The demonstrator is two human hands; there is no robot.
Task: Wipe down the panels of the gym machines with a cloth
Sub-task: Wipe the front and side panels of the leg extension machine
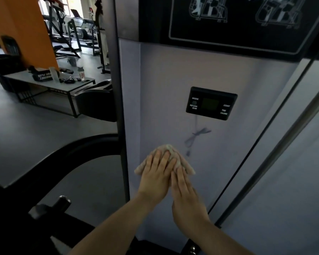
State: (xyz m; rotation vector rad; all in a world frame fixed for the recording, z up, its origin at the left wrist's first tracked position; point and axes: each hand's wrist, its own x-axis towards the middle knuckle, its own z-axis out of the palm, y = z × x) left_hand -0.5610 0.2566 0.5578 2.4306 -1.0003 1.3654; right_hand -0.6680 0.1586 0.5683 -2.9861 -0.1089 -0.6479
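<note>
While the pale panel (219, 80) fills most of the view, both hands press a crumpled cloth (168, 150) flat against its lower part, below the small black display (211, 103). The left hand (156, 178) lies with fingers spread slightly apart on the cloth; the right hand (187, 199) overlaps beside it, fingers together, tips on the cloth. Wiping looks to be mid-stroke. A likely next move is carrying the cloth upward, steering around the display and over the dark cord-like mark (195, 138) just above.
</note>
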